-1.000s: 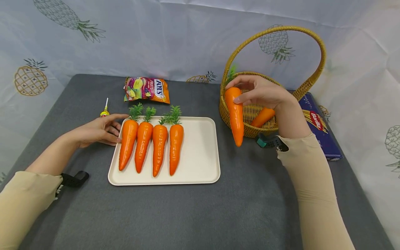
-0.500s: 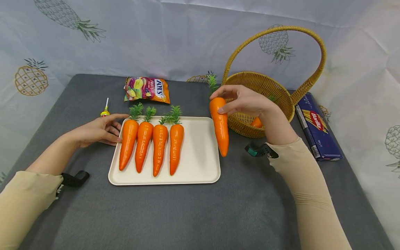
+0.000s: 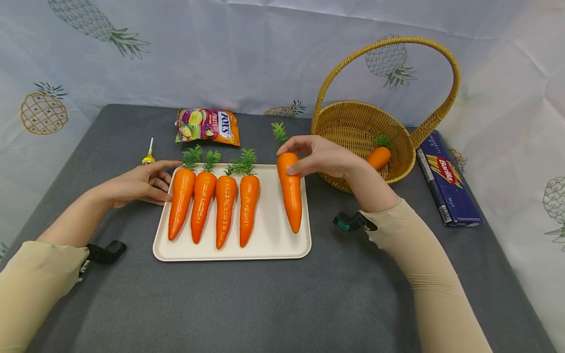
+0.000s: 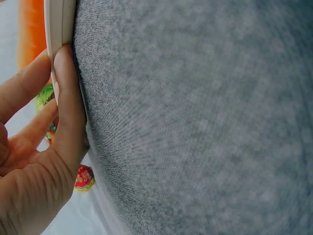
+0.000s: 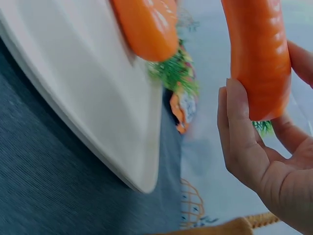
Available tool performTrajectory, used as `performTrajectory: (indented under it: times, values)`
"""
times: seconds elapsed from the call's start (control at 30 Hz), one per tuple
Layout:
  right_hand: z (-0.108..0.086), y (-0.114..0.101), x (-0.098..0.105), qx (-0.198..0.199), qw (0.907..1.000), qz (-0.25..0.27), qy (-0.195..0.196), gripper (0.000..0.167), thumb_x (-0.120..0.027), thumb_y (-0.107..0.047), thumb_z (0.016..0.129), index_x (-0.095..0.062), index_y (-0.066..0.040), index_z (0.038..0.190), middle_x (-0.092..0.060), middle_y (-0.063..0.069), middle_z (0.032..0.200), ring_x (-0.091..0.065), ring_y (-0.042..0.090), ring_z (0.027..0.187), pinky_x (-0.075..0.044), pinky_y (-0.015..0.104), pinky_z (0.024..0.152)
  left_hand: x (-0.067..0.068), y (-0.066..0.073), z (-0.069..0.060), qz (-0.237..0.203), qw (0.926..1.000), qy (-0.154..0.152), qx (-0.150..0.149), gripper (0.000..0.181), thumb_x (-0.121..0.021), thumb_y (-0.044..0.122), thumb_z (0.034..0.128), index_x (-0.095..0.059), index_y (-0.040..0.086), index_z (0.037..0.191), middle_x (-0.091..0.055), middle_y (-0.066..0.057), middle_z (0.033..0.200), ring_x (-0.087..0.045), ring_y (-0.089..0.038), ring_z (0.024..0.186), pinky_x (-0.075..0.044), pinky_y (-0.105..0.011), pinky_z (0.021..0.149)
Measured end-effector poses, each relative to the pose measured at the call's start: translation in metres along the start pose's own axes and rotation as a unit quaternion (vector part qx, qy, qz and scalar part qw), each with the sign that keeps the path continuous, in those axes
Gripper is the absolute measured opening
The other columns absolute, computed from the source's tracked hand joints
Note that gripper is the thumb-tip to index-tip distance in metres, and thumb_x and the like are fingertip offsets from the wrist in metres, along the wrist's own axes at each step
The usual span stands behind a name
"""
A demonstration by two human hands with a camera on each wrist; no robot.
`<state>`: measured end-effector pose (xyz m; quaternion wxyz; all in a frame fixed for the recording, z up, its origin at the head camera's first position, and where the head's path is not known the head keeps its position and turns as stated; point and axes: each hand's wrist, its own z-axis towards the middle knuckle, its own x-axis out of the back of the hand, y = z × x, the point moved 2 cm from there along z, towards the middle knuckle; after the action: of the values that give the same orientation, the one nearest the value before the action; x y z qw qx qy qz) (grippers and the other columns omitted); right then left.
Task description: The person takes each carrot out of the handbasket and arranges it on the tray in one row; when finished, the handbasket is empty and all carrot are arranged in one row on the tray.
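Note:
My right hand (image 3: 326,158) grips an orange carrot (image 3: 291,196) by its thick end, thumb on one side and fingers on the other. The carrot hangs tip down over the right part of the cream tray (image 3: 273,242); the right wrist view shows it raised above the tray's surface. Several other carrots (image 3: 249,206) lie side by side on the tray's left half, green tops toward the back. At the tray's left edge my left hand (image 3: 134,187) pinches the rim (image 4: 57,29) between thumb and finger, as the left wrist view shows.
A wicker basket (image 3: 335,122) with a tall handle stands at the back right, one carrot (image 3: 379,158) inside. Beside it lies a blue spaghetti box (image 3: 450,181). Behind the tray are a candy bag (image 3: 207,126) and a lollipop (image 3: 148,158).
The right hand has carried its carrot left and toward me, from above the basket to above the tray. The left hand has stayed at the tray's edge.

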<state>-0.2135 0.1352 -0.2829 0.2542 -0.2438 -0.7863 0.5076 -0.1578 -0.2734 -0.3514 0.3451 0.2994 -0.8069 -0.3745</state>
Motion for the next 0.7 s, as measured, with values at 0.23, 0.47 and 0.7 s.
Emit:
performTrajectory:
  times: [0.23, 0.47, 0.7]
  values:
    - [0.013, 0.012, -0.017, -0.01, 0.9999, 0.008, 0.008, 0.053, -0.069, -0.006, 0.086, -0.051, -0.002, 0.136, -0.055, 0.012, 0.121, -0.063, 0.027, 0.103, -0.061, 0.044, 0.088, 0.0, -0.001, 0.001, 0.0, 1.0, 0.001, 0.0, 0.089, -0.069, 0.005, 0.0897, -0.013, 0.012, 0.158, -0.043, -0.009, 0.112, -0.058, -0.007, 0.087, -0.062, -0.03, 0.078]
    - [0.025, 0.024, -0.032, -0.032, 0.9993, 0.001, 0.019, 0.049, -0.073, -0.005, 0.084, -0.056, -0.006, 0.13, -0.054, 0.011, 0.115, -0.065, 0.022, 0.092, -0.063, 0.039, 0.08, 0.0, -0.001, 0.001, -0.001, 1.0, 0.0, -0.001, 0.089, -0.069, 0.005, 0.0896, -0.013, 0.011, 0.158, -0.044, -0.009, 0.111, -0.059, -0.007, 0.087, -0.062, -0.03, 0.078]
    - [0.031, 0.032, -0.044, -0.052, 0.9985, -0.003, 0.019, 0.048, -0.075, -0.005, 0.081, -0.057, -0.008, 0.125, -0.052, 0.01, 0.111, -0.063, 0.02, 0.089, -0.062, 0.032, 0.077, 0.0, 0.0, 0.001, 0.001, 1.0, 0.0, 0.004, 0.089, -0.069, 0.005, 0.0896, -0.012, 0.011, 0.158, -0.044, -0.009, 0.11, -0.058, -0.007, 0.087, -0.062, -0.029, 0.078]
